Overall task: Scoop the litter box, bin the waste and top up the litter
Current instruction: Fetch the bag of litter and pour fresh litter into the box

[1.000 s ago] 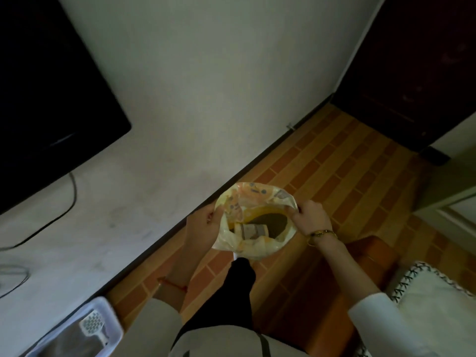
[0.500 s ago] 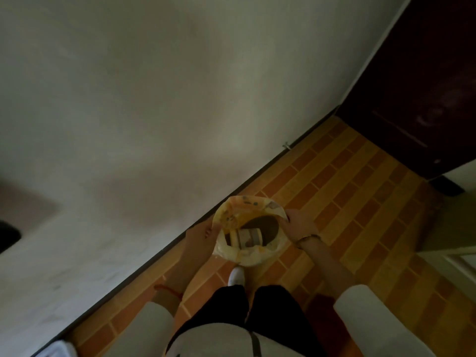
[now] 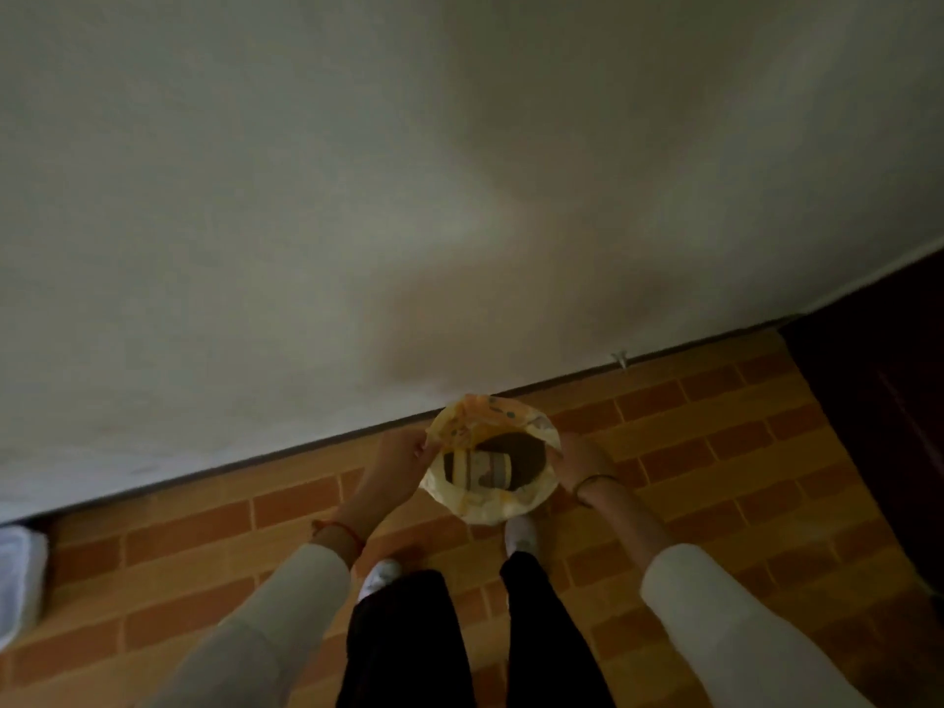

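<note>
A yellow and orange printed bag (image 3: 482,505) hangs in front of me with its mouth held wide. My left hand (image 3: 396,465) grips the bag's left rim and my right hand (image 3: 577,465) grips its right rim. Inside the bag I see dark contents and a pale striped piece. A corner of the white litter box (image 3: 18,580) shows at the left edge of the view, on the floor.
A pale wall (image 3: 408,196) rises straight ahead, meeting the brick-patterned floor (image 3: 715,452) along a dark skirting line. A dark door (image 3: 889,426) stands at the right. My two feet in white shoes (image 3: 521,534) are below the bag.
My view has swung right and down: the dark screen and cushion have left the view, and the litter box has slid to the left edge. Both hands keep the bag held wide.
</note>
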Available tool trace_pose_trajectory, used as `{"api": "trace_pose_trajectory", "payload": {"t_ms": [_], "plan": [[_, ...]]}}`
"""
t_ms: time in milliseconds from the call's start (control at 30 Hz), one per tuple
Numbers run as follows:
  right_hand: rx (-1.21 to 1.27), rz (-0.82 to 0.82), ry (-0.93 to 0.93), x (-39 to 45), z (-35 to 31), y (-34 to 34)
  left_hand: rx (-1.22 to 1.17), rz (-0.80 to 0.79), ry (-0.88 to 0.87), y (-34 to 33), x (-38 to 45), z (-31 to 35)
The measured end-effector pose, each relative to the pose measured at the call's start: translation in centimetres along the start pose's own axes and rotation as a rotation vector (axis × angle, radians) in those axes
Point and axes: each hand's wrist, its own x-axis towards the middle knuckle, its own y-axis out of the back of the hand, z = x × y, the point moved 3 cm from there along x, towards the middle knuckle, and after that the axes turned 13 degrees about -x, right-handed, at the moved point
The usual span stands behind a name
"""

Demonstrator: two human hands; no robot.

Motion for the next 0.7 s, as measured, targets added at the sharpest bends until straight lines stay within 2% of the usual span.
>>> {"api": "trace_pose_trajectory", "payload": {"t_ms": [167, 267, 400, 700], "plan": [[-0.100, -0.049, 0.084, 9.6, 2.3, -1.7, -0.005, 0.122, 0.087, -5.3, 6.9, -4.1], [-0.137, -0.080, 0.114, 15.7, 2.8, -4.4, -0.021, 0.143, 0.137, -8.2, 11.7, -8.2], [-0.109, -0.140, 0.146, 24.0, 3.2, -10.2, -0.013, 0.137, 0.191, -12.0, 18.1, -14.8], [-0.019, -0.139, 0.179, 39.3, 4.2, -24.4, -0.023, 0.166, 0.262, -19.6, 27.8, -28.0]]}}
